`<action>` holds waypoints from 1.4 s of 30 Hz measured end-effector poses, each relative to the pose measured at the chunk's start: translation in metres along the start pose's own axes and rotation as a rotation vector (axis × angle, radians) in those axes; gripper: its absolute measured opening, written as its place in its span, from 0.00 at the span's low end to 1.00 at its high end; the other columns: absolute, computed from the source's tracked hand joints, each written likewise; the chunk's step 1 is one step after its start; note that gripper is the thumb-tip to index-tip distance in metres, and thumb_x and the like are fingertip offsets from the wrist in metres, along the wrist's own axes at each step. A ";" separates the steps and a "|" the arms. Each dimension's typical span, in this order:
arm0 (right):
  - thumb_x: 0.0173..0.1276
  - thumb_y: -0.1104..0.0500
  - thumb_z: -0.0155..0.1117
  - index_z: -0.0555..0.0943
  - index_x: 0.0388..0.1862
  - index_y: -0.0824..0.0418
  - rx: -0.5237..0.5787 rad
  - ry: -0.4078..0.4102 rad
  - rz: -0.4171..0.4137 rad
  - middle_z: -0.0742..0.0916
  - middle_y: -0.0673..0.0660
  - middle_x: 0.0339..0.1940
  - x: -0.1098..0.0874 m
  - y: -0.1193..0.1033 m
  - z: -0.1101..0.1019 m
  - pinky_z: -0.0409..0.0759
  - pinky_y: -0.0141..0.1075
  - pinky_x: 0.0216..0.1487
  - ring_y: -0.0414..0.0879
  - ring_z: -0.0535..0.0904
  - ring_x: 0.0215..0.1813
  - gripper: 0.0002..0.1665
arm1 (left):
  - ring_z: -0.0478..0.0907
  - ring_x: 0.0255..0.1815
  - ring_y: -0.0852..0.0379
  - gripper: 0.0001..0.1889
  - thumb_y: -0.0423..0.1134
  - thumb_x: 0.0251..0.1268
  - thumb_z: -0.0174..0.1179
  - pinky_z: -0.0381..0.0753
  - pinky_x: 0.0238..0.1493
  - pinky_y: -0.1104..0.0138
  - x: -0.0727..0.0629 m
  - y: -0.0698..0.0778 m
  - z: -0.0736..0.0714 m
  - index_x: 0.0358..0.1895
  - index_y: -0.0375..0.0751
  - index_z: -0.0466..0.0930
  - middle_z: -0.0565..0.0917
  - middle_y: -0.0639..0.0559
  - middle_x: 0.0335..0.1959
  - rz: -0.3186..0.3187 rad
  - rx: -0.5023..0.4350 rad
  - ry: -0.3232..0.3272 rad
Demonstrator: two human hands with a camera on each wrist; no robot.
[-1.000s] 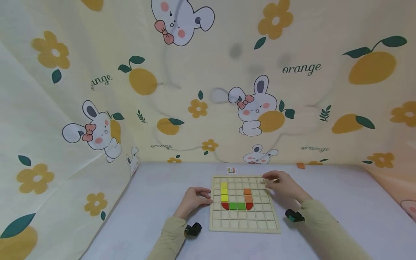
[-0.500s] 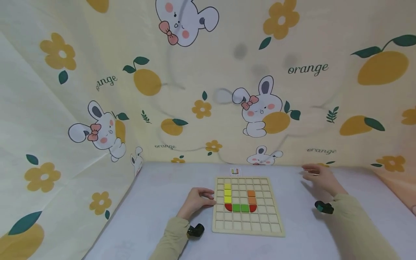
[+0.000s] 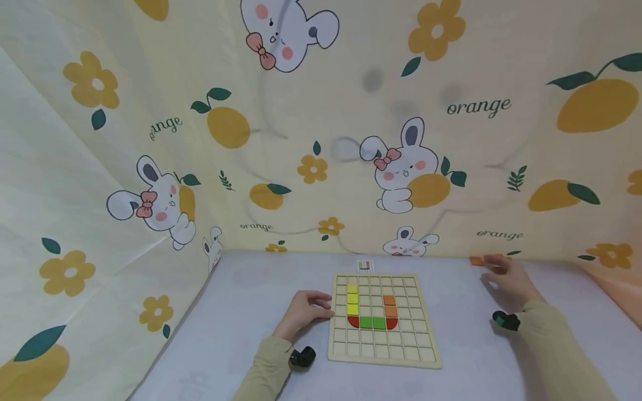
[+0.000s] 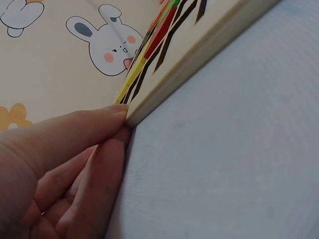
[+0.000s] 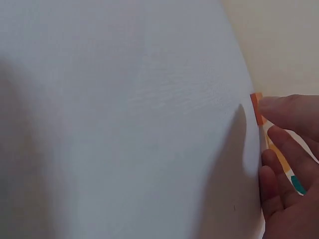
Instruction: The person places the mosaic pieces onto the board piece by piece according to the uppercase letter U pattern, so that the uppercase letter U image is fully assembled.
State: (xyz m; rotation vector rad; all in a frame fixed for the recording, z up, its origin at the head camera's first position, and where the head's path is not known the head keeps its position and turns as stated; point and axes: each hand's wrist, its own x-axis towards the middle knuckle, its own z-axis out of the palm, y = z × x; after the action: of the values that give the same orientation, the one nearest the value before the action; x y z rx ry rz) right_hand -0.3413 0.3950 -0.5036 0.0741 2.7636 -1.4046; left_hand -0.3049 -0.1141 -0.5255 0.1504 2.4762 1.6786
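Observation:
A pale wooden grid board (image 3: 421,334) lies on the table, with coloured tiles forming a U. Down its left side run three yellow tiles (image 3: 353,299); two green tiles (image 3: 373,323) lie between two red rounded corner tiles (image 3: 392,323), under two orange tiles (image 3: 390,306). My left hand (image 3: 301,314) touches the board's left edge with thumb and fingers spread apart; its thumb (image 4: 107,121) meets the edge up close. At the back right, my right hand (image 3: 509,281) reaches a loose orange tile (image 5: 256,108). One fingertip overlaps the tile, and the other fingers stand apart from it.
A small card (image 3: 365,266) with a U pattern lies just behind the board. A patterned cloth wall (image 3: 311,111) with rabbits and oranges rises at the table's back edge, and another side stands at left. Black wrist cameras (image 3: 303,356) sit on both sleeves.
My right hand has moved from the board's top right corner to the back right, beside the loose orange tile. The left hand stays at the board's edge. The head view has shifted slightly.

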 end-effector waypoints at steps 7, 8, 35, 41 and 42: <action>0.66 0.58 0.61 0.51 0.75 0.66 -0.009 -0.048 0.022 0.55 0.75 0.72 0.008 0.002 0.002 0.54 0.69 0.61 0.75 0.51 0.66 0.45 | 0.78 0.34 0.57 0.18 0.32 0.44 0.75 0.82 0.34 0.66 0.000 0.001 -0.001 0.43 0.38 0.84 0.83 0.51 0.29 -0.009 -0.026 0.000; 0.66 0.58 0.61 0.50 0.75 0.66 -0.015 -0.057 0.021 0.55 0.75 0.72 0.009 0.002 0.003 0.54 0.70 0.61 0.75 0.50 0.67 0.45 | 0.78 0.34 0.57 0.18 0.32 0.44 0.75 0.82 0.34 0.66 -0.001 0.001 -0.001 0.43 0.38 0.84 0.83 0.51 0.29 -0.009 -0.026 0.000; 0.63 0.60 0.67 0.70 0.63 0.70 -0.093 -0.079 -0.119 0.73 0.72 0.62 0.004 -0.003 0.026 0.59 0.65 0.62 0.69 0.62 0.65 0.31 | 0.78 0.35 0.57 0.19 0.32 0.44 0.76 0.82 0.34 0.67 -0.001 0.003 -0.002 0.43 0.38 0.84 0.83 0.52 0.28 -0.010 -0.006 0.003; 0.64 0.60 0.66 0.71 0.62 0.70 -0.116 -0.087 -0.128 0.72 0.73 0.62 -0.003 -0.005 0.024 0.61 0.63 0.62 0.70 0.63 0.64 0.29 | 0.78 0.33 0.57 0.19 0.32 0.44 0.75 0.82 0.33 0.66 -0.003 0.003 -0.001 0.43 0.37 0.84 0.83 0.51 0.29 -0.008 -0.024 0.002; 0.65 0.60 0.65 0.71 0.61 0.71 -0.122 -0.093 -0.144 0.72 0.74 0.62 -0.004 -0.005 0.024 0.61 0.63 0.61 0.70 0.63 0.64 0.28 | 0.78 0.33 0.57 0.19 0.32 0.44 0.75 0.83 0.33 0.66 -0.004 0.003 -0.001 0.44 0.37 0.84 0.83 0.51 0.29 -0.010 -0.027 0.001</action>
State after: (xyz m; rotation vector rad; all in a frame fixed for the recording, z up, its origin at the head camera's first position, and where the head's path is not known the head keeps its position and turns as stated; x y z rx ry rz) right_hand -0.3375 0.3730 -0.5134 -0.1926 2.8182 -1.2286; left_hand -0.3012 -0.1142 -0.5220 0.1336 2.4491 1.7077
